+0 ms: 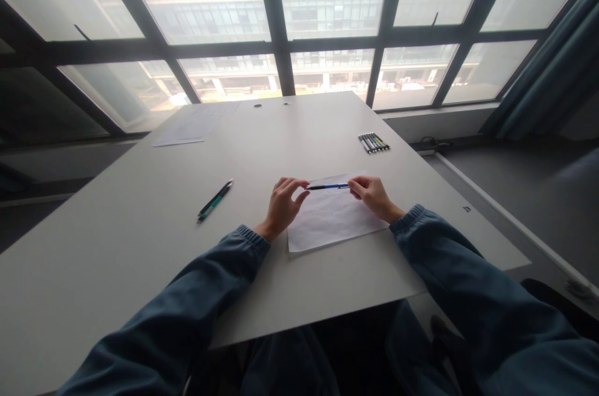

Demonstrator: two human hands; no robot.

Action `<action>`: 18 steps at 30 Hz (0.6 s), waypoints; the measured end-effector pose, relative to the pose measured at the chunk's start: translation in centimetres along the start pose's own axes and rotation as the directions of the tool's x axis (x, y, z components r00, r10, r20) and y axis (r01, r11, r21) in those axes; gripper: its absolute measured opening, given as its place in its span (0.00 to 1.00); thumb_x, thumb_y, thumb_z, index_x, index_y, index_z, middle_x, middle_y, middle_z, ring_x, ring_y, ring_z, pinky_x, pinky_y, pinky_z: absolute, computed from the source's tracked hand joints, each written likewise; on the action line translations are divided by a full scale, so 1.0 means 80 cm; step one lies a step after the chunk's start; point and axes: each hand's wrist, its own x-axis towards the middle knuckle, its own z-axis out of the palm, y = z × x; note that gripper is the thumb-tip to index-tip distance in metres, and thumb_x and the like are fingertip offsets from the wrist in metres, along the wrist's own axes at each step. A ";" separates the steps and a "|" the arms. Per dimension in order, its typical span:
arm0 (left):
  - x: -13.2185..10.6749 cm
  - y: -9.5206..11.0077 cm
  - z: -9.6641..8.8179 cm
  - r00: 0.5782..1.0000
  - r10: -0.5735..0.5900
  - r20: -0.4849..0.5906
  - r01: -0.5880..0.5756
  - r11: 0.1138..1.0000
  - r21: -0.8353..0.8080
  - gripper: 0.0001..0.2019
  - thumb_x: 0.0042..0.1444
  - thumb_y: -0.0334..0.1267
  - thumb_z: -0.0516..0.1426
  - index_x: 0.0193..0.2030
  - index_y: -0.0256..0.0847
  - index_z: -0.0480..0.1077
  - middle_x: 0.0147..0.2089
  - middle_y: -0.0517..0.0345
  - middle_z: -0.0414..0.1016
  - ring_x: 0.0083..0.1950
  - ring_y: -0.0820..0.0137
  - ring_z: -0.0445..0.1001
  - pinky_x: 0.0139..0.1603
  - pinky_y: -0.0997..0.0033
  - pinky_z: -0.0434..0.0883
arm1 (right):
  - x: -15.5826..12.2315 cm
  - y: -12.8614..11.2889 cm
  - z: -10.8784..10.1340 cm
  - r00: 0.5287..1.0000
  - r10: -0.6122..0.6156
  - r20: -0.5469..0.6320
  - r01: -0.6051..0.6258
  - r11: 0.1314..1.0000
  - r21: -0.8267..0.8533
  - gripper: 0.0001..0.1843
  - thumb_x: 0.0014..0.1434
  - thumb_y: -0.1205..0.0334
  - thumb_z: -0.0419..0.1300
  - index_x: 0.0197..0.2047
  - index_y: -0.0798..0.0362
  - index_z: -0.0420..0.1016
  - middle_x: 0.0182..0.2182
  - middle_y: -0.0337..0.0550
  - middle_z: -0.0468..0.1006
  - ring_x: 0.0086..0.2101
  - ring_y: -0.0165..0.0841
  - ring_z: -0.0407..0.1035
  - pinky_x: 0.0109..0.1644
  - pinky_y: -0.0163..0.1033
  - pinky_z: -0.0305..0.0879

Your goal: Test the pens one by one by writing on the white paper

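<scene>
Both my hands hold one blue pen (328,186) level above a white sheet of paper (333,220) on the grey table (140,246). My left hand (283,206) pinches the pen's left end with curled fingers. At the other end, my right hand (372,194) is closed round the pen. A green and black pen (214,200) lies alone to the left, apart from both hands.
Several pens (374,142) lie in a row at the table's right. Sheets of paper (193,128) rest at the far left, with a small dark disc (257,105) near the far edge. Large windows stand behind the table; a curtain (552,72) hangs at right.
</scene>
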 end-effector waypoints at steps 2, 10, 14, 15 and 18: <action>0.000 0.001 0.000 1.000 0.009 -0.004 -0.009 1.000 0.002 0.04 0.64 0.39 0.60 0.42 0.44 0.75 0.41 0.55 0.79 0.46 0.62 0.73 0.52 0.59 0.69 | 0.000 0.000 0.000 1.000 0.005 -0.002 -0.005 1.000 0.007 0.21 0.54 0.45 0.67 0.28 0.56 0.78 0.20 0.40 0.72 0.22 0.28 0.60 0.25 0.35 0.54; 0.001 0.001 0.003 1.000 -0.007 0.002 0.007 1.000 -0.003 0.07 0.67 0.41 0.56 0.41 0.43 0.74 0.39 0.55 0.77 0.44 0.63 0.73 0.50 0.60 0.70 | -0.002 -0.006 0.002 1.000 0.007 0.000 -0.007 1.000 0.023 0.20 0.54 0.45 0.67 0.30 0.57 0.78 0.21 0.40 0.72 0.22 0.27 0.60 0.25 0.35 0.54; 0.000 0.000 0.004 1.000 0.003 0.011 -0.003 1.000 -0.008 0.09 0.68 0.42 0.54 0.41 0.42 0.72 0.38 0.55 0.76 0.43 0.63 0.72 0.49 0.61 0.69 | -0.002 -0.009 0.002 1.000 0.006 0.008 -0.007 0.999 0.039 0.21 0.54 0.45 0.68 0.31 0.57 0.78 0.20 0.40 0.72 0.22 0.27 0.60 0.25 0.35 0.54; 0.000 -0.001 0.004 1.000 0.003 0.016 -0.003 1.000 -0.008 0.10 0.69 0.43 0.53 0.40 0.42 0.72 0.38 0.55 0.76 0.43 0.64 0.72 0.48 0.62 0.69 | -0.002 -0.009 0.002 1.000 0.005 0.011 -0.005 0.999 0.041 0.21 0.53 0.45 0.68 0.31 0.57 0.78 0.21 0.40 0.72 0.22 0.27 0.60 0.25 0.35 0.54; 0.000 -0.002 0.004 0.999 -0.011 0.044 0.011 1.000 0.003 0.14 0.70 0.44 0.51 0.37 0.41 0.71 0.35 0.55 0.75 0.40 0.64 0.71 0.47 0.63 0.68 | -0.002 -0.007 0.002 1.000 -0.002 0.024 0.001 0.999 0.048 0.21 0.54 0.45 0.68 0.31 0.57 0.78 0.21 0.39 0.72 0.22 0.27 0.60 0.25 0.34 0.54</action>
